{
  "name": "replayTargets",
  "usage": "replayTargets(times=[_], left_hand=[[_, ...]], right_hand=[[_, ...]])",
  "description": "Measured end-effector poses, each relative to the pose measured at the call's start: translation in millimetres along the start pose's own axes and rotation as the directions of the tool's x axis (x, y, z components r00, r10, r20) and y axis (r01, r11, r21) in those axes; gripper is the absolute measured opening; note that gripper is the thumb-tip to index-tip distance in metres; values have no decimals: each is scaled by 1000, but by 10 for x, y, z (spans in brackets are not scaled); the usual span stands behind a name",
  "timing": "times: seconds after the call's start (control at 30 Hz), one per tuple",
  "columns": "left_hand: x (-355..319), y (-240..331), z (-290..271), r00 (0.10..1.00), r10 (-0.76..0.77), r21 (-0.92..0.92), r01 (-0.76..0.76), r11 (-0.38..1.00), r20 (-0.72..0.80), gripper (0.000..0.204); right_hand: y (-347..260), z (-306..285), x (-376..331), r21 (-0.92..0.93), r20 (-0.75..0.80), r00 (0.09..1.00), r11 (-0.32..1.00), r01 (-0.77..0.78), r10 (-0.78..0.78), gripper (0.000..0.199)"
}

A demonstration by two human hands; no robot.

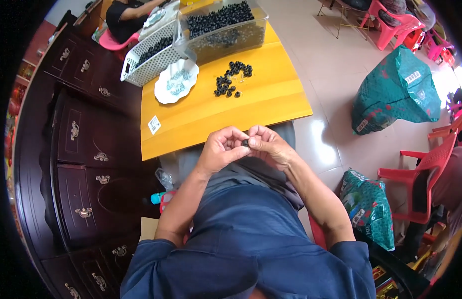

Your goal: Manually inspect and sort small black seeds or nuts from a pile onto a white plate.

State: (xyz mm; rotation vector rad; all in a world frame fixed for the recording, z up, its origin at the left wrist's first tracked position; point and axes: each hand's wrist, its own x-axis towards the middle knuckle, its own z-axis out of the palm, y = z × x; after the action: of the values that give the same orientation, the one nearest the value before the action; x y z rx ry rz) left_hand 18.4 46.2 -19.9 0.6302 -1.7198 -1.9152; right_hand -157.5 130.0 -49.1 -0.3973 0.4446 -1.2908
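Observation:
My left hand [220,150] and my right hand [272,149] meet just off the near edge of the yellow table, above my lap. Both are closed, thumbs and fingertips pinching a small round black part [246,143] between them. Much of the part is hidden by the fingers. On the table ahead lies a loose group of small black ring-like parts [226,85]. To its left sits a white plate [162,92] with a scalloped rim, holding many tiny see-through pieces [179,82].
Behind the plate, a white perforated basket [133,75] and a see-through bin [222,48] hold black parts. Dark wooden drawers [91,144] line the left. Green bags [390,94] and pink chairs [433,174] stand at right. Another person [126,22] sits at the far left.

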Motion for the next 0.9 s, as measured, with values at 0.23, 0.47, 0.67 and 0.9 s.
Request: replayTargets(times=[0.23,0.47,0.67,0.9], left_hand=[[118,5,-100,999,44,165,-47,985,21,27],[293,205,-97,972,228,149,-217,965,-57,15],[440,575,-320,933,359,124,-354,927,-18,16],[475,619,-746,995,97,-128,-101,987,-31,20]], right_hand=[[-17,-73,115,-39,-83,996,999,26,-29,22],[-236,136,263,-45,-121,992,999,19,-24,26],[-444,506,503,-202,-70,985,969,141,-158,27],[-383,544,746,-363,-185,966,926,103,-180,21]])
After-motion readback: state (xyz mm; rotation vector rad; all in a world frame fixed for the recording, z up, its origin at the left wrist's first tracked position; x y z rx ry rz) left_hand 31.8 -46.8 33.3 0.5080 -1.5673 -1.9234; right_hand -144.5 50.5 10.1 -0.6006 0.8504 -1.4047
